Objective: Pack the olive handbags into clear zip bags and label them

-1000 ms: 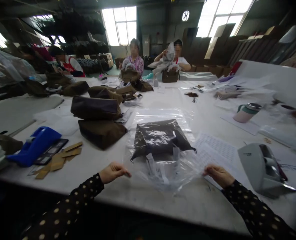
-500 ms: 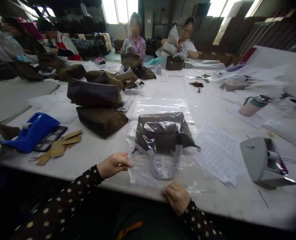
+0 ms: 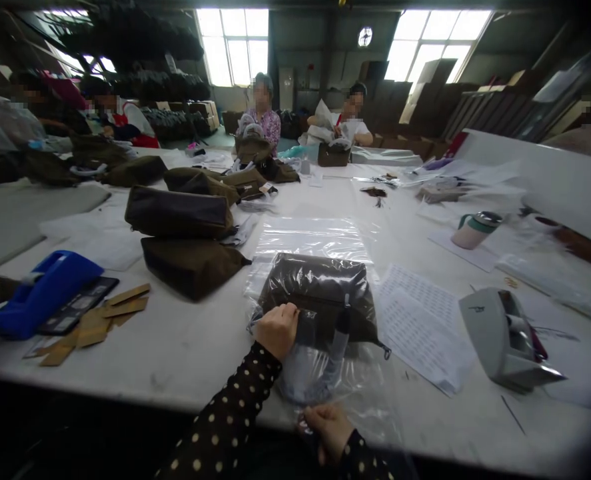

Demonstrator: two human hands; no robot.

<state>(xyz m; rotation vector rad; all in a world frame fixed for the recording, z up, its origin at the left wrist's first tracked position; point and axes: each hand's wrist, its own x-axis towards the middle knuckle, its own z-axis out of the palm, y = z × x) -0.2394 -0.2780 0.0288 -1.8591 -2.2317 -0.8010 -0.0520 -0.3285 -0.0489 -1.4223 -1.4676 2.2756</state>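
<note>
A dark olive handbag (image 3: 320, 283) lies inside a clear plastic bag (image 3: 315, 233) on the table in front of me. Its wrapped handles (image 3: 335, 363) point toward me under the film. My left hand (image 3: 278, 331) is closed over the handbag's near left part, gripping the plastic; its fingertips are partly hidden. At the table's front edge, my right hand (image 3: 329, 427) pinches the bunched near end of the plastic bag. A small metal ring on a tab sticks out at the handbag's right corner, under the film.
Two stacked olive handbags (image 3: 190, 263) stand left of the plastic bag. Farther left are a blue tape dispenser (image 3: 50, 290) and cardboard pieces (image 3: 95, 323). On the right lie printed sheets (image 3: 422, 327), a grey tape dispenser (image 3: 500, 340) and a tumbler (image 3: 475, 230). Several people work beyond.
My left hand has moved from the plastic's left edge rightward and up onto the handbag. The right hand still holds the near end, now lifted and bunched. The view has tilted up.
</note>
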